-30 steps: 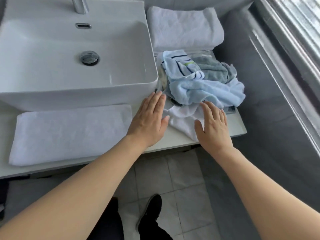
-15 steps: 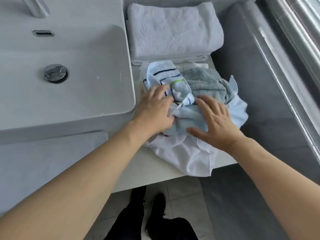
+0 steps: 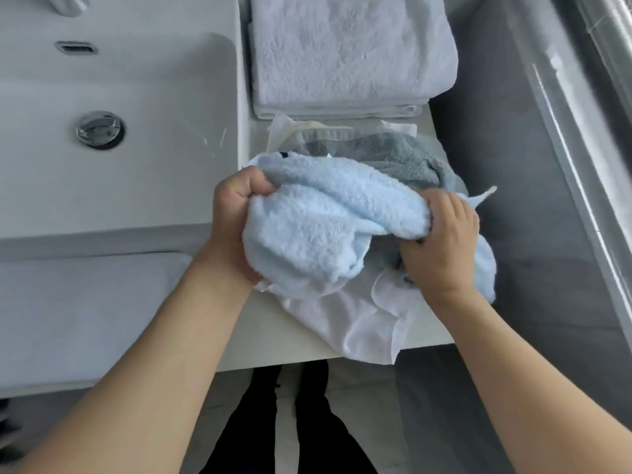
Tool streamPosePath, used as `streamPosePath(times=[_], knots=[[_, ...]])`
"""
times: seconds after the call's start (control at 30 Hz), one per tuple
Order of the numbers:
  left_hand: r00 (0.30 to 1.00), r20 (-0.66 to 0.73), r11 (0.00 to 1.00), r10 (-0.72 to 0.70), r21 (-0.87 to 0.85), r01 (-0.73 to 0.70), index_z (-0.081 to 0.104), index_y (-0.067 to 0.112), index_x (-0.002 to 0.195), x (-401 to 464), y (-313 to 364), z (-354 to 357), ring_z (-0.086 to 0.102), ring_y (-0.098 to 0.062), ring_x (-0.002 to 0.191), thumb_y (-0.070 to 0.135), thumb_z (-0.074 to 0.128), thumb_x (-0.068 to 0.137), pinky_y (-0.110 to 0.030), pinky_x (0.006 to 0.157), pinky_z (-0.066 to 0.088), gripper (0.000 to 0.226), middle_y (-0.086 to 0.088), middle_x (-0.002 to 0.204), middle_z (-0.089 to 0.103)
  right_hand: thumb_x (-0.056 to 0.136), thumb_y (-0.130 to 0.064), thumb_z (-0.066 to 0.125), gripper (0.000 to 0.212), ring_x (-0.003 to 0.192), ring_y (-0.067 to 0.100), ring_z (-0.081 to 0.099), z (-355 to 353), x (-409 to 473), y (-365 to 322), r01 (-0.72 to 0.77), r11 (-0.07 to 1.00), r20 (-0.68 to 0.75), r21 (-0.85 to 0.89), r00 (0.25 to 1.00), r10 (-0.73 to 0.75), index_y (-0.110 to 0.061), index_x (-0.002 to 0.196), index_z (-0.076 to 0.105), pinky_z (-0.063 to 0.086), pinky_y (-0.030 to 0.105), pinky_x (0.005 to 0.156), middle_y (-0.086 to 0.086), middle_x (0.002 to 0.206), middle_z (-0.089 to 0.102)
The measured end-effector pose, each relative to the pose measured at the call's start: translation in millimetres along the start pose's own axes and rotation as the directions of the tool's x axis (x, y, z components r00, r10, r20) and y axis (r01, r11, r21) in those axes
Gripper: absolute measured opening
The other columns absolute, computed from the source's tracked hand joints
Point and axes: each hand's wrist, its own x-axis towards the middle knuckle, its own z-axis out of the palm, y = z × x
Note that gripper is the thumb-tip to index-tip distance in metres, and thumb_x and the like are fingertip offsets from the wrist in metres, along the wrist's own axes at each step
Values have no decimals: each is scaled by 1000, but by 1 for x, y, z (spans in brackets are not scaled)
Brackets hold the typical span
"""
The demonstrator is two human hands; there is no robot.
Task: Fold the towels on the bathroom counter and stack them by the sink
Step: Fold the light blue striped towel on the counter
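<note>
A white cloth (image 3: 359, 323) hangs over the counter (image 3: 266, 336) front edge. Above it, the left hand (image 3: 232, 220) and right hand (image 3: 441, 241) each clench an end of the bunched blue towel (image 3: 328, 220), its long axis running left to right. A grey towel (image 3: 403, 159) lies behind, then folded towels (image 3: 349, 56) beside the sink (image 3: 136, 97).

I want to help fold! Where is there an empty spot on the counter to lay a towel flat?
Bare counter shows at the front edge, between the flat white towel and the white cloth. Right of the sink it's crowded: the towel pile, the folded stack.
</note>
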Motion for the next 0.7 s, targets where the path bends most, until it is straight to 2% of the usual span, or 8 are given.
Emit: streamPosePath(times=[0.07,0.13,0.2,0.27,0.37,0.47,0.57,0.7], knots=[[1000,10,1000,12,-29,-12,65,12,66,-6,-1,-1,63,-17,57,17,43,69,-25,58,54,22,0,60,59,70,-8,61,31,93,32,53,-5,2,2,-111,992,-78,53,990,115,-3,100,60,39,40,88,7,95,62],[1000,-27,1000,8,-12,-8,62,15,60,-11,-3,-1,60,-15,53,19,45,69,-23,54,51,20,2,56,57,72,-13,57,30,90,26,50,-8,3,-10,-176,967,-144,182,968,204,-7,101,59,44,46,84,-1,92,58],[992,-116,999,39,-2,-40,54,20,48,-14,-8,-6,53,-12,45,19,46,70,-19,47,45,24,6,48,50,73,-21,54,30,87,21,55,-10,4,-33,-84,944,-202,321,967,155,-14,103,57,48,47,77,-7,92,58],[976,-203,997,75,-21,-81,46,22,45,-20,-8,-15,47,-11,40,18,51,67,-16,44,40,23,7,44,43,74,-21,56,31,85,9,59,-9,2,-60,37,903,-206,428,977,58,-23,105,54,51,34,69,-19,93,58],[984,-171,998,55,-16,-59,47,21,55,-36,1,-31,47,-13,46,19,61,61,-20,45,40,16,4,51,44,77,-14,58,37,87,-9,55,-5,-3,-86,107,876,-155,471,987,-37,-26,112,53,45,13,70,-33,97,55],[988,-134,997,76,34,-72,53,23,51,-55,14,-49,50,-11,46,18,56,70,-20,46,42,19,6,51,48,80,-17,57,29,85,-7,56,3,-15,-105,80,824,-96,561,995,-31,-19,108,54,46,17,72,-28,91,59],[980,-181,997,79,25,-76,51,23,50,-77,29,-72,46,-11,45,19,57,68,-19,46,38,20,6,50,44,82,-14,53,22,82,-6,55,20,-35,-139,105,758,-135,644,991,-23,-9,103,56,43,14,71,-19,87,57],[967,-249,998,48,-17,-54,47,21,55,-111,55,-114,42,-13,47,17,55,71,-19,46,36,18,3,54,38,81,0,49,17,74,-5,49,53,-69,-203,43,705,-90,708,996,30,-14,91,53,40,14,68,-12,82,53]])
